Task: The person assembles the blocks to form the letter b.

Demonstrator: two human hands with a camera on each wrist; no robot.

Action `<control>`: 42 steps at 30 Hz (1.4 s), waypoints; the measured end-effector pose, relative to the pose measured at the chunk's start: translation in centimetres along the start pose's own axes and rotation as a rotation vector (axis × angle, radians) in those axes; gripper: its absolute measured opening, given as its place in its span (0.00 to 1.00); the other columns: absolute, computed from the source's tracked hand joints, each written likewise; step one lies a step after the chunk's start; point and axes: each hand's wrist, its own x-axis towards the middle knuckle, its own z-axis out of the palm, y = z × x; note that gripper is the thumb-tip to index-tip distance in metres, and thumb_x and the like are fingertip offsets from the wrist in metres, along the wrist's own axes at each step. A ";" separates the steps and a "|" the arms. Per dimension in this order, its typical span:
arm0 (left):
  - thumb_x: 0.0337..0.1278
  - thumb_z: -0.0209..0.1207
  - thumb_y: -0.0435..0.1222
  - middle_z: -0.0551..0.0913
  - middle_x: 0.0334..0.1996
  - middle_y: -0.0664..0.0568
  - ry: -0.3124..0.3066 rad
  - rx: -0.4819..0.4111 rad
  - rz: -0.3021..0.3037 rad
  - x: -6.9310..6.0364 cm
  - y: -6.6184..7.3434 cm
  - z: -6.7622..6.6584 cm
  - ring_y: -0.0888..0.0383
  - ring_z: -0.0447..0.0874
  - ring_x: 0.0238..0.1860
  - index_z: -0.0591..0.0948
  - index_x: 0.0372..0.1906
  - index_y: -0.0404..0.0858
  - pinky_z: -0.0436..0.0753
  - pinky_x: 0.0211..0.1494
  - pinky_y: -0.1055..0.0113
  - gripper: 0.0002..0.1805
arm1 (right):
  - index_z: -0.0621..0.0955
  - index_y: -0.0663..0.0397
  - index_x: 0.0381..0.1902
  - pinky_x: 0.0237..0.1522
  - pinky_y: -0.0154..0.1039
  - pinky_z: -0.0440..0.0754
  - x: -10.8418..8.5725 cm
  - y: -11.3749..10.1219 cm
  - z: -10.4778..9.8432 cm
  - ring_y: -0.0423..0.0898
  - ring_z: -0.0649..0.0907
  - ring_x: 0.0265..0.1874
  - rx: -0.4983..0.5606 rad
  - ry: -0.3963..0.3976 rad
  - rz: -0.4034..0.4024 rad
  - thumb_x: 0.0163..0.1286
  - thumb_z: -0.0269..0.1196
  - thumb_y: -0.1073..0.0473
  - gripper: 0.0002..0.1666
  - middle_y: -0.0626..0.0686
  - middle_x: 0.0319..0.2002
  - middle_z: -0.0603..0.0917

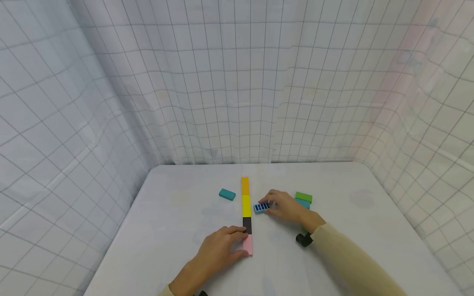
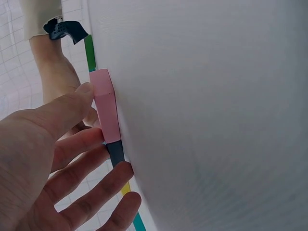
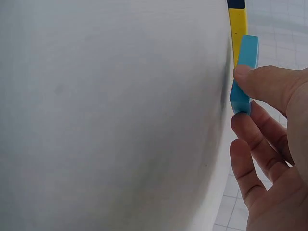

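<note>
A row of blocks lies end to end: an orange block [image 1: 245,186], a yellow block [image 1: 246,206], a black block [image 1: 247,225] and a pink block [image 1: 247,245]. My left hand [image 1: 219,250] holds the pink block [image 2: 107,106] between thumb and index finger, its other fingers spread along the row. To the right of the yellow block, my right hand [image 1: 283,205] pinches a light blue block [image 1: 261,207] by its sides. Dark slots show on that block's upper face. In the right wrist view, the thumb lies across the blue block [image 3: 245,57].
A teal block [image 1: 227,194] lies left of the row. Beyond the right wrist are a green block [image 1: 304,197] and another blue block [image 1: 303,203], partly hidden by the hand. White grid-patterned curtains [image 1: 229,82] surround the white table [image 1: 166,230].
</note>
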 end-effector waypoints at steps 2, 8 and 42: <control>0.67 0.82 0.56 0.92 0.72 0.58 0.002 0.005 0.004 0.0 0.0 0.1 0.51 0.92 0.70 0.92 0.71 0.52 0.93 0.73 0.46 0.31 | 0.92 0.44 0.69 0.57 0.38 0.90 -0.3 0.0 0.1 0.40 0.84 0.49 -0.002 -0.003 0.009 0.81 0.78 0.56 0.21 0.46 0.58 0.91; 0.67 0.82 0.56 0.92 0.72 0.58 0.004 0.010 0.001 -0.1 0.1 0.2 0.51 0.92 0.71 0.92 0.71 0.53 0.93 0.74 0.44 0.31 | 0.92 0.44 0.69 0.52 0.35 0.88 -0.7 0.3 0.4 0.39 0.84 0.48 -0.008 0.013 0.003 0.81 0.78 0.56 0.21 0.45 0.57 0.91; 0.69 0.81 0.57 0.91 0.73 0.58 -0.020 0.003 -0.010 0.1 -0.1 -0.1 0.52 0.92 0.70 0.92 0.72 0.54 0.94 0.72 0.48 0.31 | 0.91 0.44 0.71 0.55 0.38 0.88 0.8 -0.5 1.0 0.40 0.82 0.48 0.020 0.002 0.084 0.83 0.76 0.57 0.22 0.46 0.56 0.87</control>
